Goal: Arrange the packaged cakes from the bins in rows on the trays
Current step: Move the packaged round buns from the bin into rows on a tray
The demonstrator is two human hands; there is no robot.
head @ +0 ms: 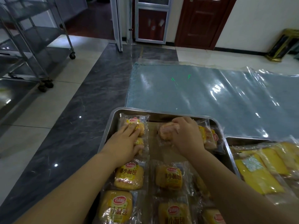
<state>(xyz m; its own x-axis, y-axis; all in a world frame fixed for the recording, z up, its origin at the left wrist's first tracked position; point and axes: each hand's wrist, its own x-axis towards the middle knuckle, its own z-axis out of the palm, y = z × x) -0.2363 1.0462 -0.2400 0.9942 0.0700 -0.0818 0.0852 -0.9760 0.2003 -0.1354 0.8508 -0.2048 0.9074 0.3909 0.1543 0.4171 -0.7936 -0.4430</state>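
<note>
Steel tray (153,114): right hand (187,136) pinches wrapped cake (166,131); lower square into far-row gap. Left hand (123,143) flat, fingers straight, steadying neighbour cake (140,126).

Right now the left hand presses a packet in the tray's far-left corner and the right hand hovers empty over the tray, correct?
Not quite. In the head view the right hand is not empty: it grips a packaged cake over the tray. The left hand does press a packet in the far-left corner.
</note>
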